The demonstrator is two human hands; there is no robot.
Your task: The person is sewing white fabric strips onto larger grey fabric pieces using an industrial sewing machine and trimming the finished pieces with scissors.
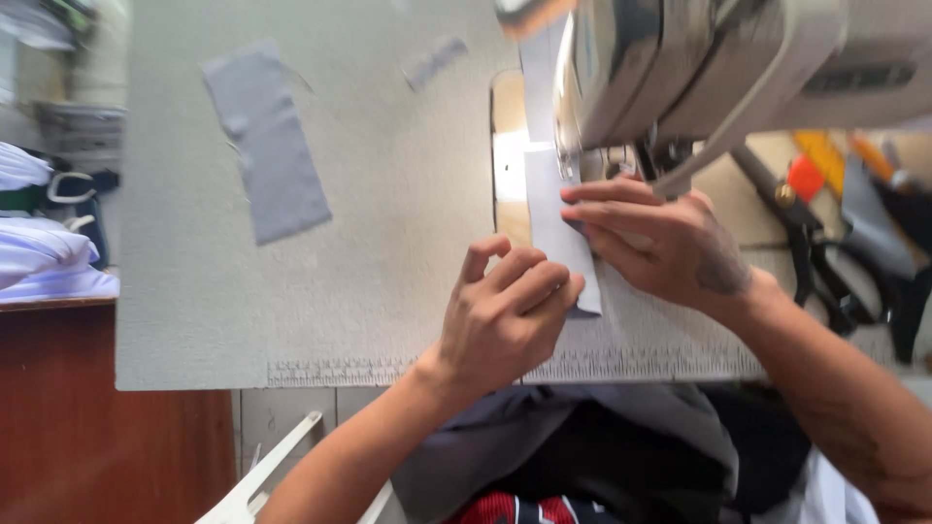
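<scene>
scene: head view down on a grey table [369, 291] with a sewing machine [699, 68] at far right
strip: pale grey fabric strip [555, 218] lies on the table, running from under the machine head toward the near edge; far end at the needle area, near end by the left hand
left hand: left hand [505, 315] near centre, fingers curled, fingertips pressing or lightly pinching the near end of the strip; exact grip hidden by the knuckles, cannot tell if the cloth is pinched or just held down
right hand: right hand [660, 243] laid flat, fingers stretched out together, pointing left, pressing the strip just near of the presser foot
presser foot: blurred, partly hidden by the machine head; cannot tell if it is down
progress: judged mid-seam or at its start; strip is fed under the head, both hands guiding. Most of the strip shows on the near side of the needle, so much of its length looks unsewn. No stitch line readable at this blur
done: strip placed and lined up under the machine
left: the run along the visible length, by my read
spare piece: darker grey fabric piece [267, 146] lies far left on the table, well apart from both hands, untouched
scrap: small grey scrap [434, 60] far centre, apart from the strip
scissors: black scissors [811, 252] right of the right hand, on the table, not held
stack: folded white cloth [44, 252] at left edge, off the table
</scene>
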